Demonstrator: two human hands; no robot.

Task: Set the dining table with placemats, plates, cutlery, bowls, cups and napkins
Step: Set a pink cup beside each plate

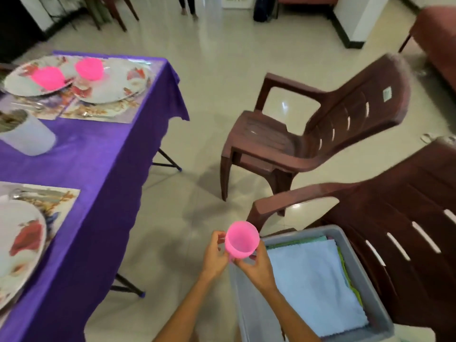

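Both of your hands grip one pink cup (241,243), and you hold it in the air over the floor, between the table and the bin. Your left hand (217,253) wraps the side that faces the table, with the fingers curled near the rim, and your right hand (256,266) holds it from below and from the bin side. I think two hands are used because you just lifted it and are turning toward the table.

Far to the left of your hands stands the table (103,164) with a purple cloth. On it are floral placemats and plates (116,82), and two more pink cups (89,68) already stand on the far plates. The near plate (19,238), left of your left hand, has no cup, so this seems the place for yours.

Ahead and to the right of your right hand are two brown chairs (315,134). Just under your right hand is the grey bin (296,235) with folded napkins (311,287), probably waiting for later.

Your cup looks like thin translucent plastic, open side toward you, and empty.
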